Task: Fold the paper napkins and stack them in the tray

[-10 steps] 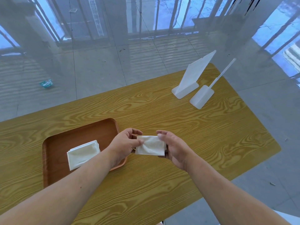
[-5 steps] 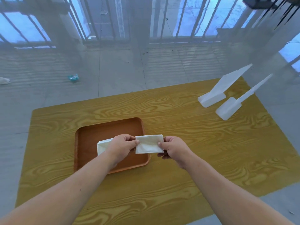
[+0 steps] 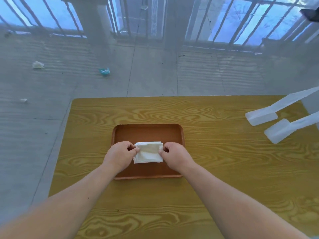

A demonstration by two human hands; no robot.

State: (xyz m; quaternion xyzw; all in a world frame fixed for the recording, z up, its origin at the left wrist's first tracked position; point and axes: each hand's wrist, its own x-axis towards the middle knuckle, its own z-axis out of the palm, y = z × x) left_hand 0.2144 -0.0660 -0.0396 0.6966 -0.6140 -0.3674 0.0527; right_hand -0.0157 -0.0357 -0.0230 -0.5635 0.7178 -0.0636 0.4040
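A brown wooden tray (image 3: 148,131) lies in the middle of the yellow wood-grain table (image 3: 215,161). Inside it sits a folded white napkin (image 3: 148,152), lying on top of a stack whose edges show beneath it. My left hand (image 3: 120,155) pinches the napkin's left edge. My right hand (image 3: 174,155) pinches its right edge. Both hands rest over the tray's near half.
Two white plastic stands (image 3: 264,116) (image 3: 283,130) sit at the table's far right. Beyond the table's far edge is a grey tiled floor with scraps of litter (image 3: 104,71) (image 3: 38,65) and a railing.
Both hands have carried the folded napkin leftward from beside the tray to over it, onto the napkin lying there. The camera view has swung so the tray is centred.
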